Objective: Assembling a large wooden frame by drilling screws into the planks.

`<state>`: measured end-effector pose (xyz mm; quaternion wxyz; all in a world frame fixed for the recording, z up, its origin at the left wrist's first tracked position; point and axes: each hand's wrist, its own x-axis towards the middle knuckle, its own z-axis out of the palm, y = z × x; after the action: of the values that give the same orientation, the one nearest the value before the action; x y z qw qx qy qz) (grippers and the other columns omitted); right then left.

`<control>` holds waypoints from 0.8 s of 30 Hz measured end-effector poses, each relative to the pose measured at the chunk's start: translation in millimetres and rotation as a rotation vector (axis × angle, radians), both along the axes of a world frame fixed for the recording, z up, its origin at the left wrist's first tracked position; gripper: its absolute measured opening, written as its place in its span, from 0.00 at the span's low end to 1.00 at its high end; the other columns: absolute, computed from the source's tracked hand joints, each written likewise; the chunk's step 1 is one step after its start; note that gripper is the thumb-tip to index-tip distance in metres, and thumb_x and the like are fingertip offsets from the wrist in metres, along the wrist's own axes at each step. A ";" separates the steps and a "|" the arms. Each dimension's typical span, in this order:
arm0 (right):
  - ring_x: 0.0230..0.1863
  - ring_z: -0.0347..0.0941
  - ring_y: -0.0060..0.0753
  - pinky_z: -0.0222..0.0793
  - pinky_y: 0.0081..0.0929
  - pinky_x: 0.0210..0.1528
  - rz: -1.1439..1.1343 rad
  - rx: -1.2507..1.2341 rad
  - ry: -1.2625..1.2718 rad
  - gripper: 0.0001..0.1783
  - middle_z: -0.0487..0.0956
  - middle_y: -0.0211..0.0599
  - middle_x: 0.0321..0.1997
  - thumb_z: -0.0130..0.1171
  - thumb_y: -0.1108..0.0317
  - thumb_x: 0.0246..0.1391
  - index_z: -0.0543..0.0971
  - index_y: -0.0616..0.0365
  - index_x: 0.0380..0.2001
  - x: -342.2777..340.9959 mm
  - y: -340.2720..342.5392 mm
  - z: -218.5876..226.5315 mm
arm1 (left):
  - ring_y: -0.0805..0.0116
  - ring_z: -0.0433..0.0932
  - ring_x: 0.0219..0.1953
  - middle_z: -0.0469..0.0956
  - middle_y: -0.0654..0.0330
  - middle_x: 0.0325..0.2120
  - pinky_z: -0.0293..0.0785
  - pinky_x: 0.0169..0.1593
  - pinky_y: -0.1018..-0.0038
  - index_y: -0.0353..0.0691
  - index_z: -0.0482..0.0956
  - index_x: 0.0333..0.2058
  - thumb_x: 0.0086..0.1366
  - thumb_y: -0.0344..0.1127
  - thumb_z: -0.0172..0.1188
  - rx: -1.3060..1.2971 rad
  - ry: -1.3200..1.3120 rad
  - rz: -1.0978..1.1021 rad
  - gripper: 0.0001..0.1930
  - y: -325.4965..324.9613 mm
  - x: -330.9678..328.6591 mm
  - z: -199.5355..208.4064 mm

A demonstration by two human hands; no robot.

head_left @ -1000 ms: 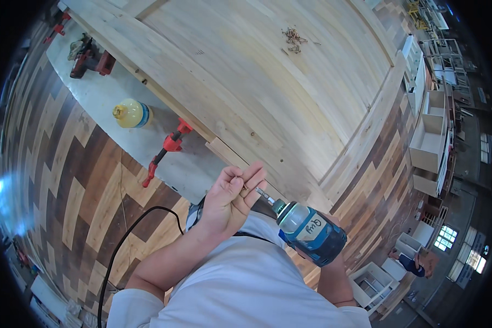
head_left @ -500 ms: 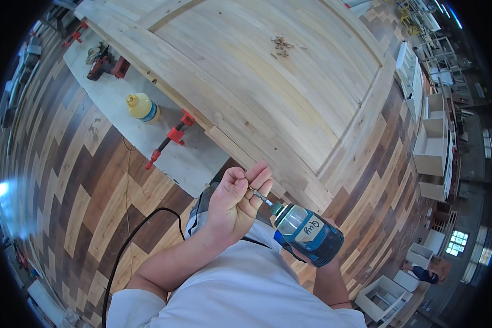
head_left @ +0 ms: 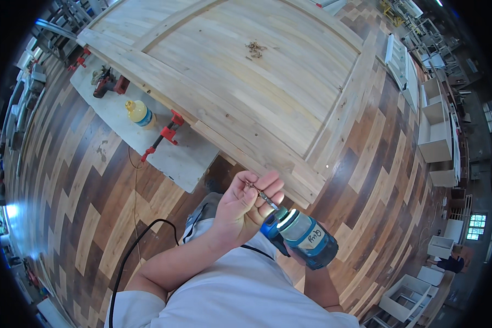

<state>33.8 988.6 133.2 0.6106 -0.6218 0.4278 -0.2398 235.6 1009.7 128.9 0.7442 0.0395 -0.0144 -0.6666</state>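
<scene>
Close in front of my body, my left hand [head_left: 238,210] is curled with thumb and index finger pinched on small screws [head_left: 250,186]. The bit [head_left: 269,200] of a blue and black cordless impact driver [head_left: 307,239] reaches into that hand, its tip close to the screws; whether a screw sits on the tip is too small to tell. My right hand [head_left: 296,256] grips the driver's handle and is mostly hidden behind its body. Beyond both hands lies a large framed wooden panel [head_left: 232,93], with a small heap of screws [head_left: 255,50] on it.
Red bar clamps [head_left: 170,129] stick out from the panel's left edge. Below them, a pale board [head_left: 186,164] carries a yellow glue bottle [head_left: 141,113] and a red and black cordless drill [head_left: 110,85]. A black cable [head_left: 127,252] hangs at my left. White cabinet boxes [head_left: 436,143] stand at right.
The driver's light is now lit. Both hands have stayed together while the driver turned slightly, and the view has shifted, so the panel sits further left.
</scene>
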 end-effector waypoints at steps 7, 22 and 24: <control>0.36 0.75 0.23 0.73 0.20 0.39 -0.235 0.319 -0.427 0.34 0.77 0.34 0.37 0.72 0.73 0.29 0.70 0.64 0.46 -4.4 26.3 -40.4 | 0.54 0.68 0.54 0.68 0.50 0.51 0.64 0.58 0.58 0.41 0.67 0.40 0.66 0.31 0.48 0.024 -0.035 -0.083 0.06 2.6 1.2 16.0; 0.35 0.75 0.21 0.71 0.20 0.41 -0.015 -0.157 -0.324 0.31 0.79 0.31 0.35 0.72 0.68 0.30 0.75 0.61 0.43 116.0 4.4 -14.1 | 0.62 0.79 0.36 0.77 0.54 0.35 0.78 0.41 0.67 0.39 0.71 0.39 0.67 0.32 0.47 0.251 -0.358 0.275 0.07 6.8 148.1 20.8; 0.37 0.76 0.23 0.72 0.23 0.41 0.102 -0.400 -0.035 0.28 0.79 0.32 0.36 0.69 0.68 0.33 0.74 0.61 0.43 134.0 2.5 -26.1 | 0.64 0.79 0.35 0.77 0.55 0.34 0.78 0.42 0.68 0.38 0.72 0.41 0.66 0.30 0.47 0.277 -0.532 0.422 0.07 16.8 189.8 15.1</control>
<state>167.8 991.1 107.1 0.4936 -0.7473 0.3288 -0.2995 425.4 1026.5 144.0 0.8232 0.3140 -0.1084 -0.4604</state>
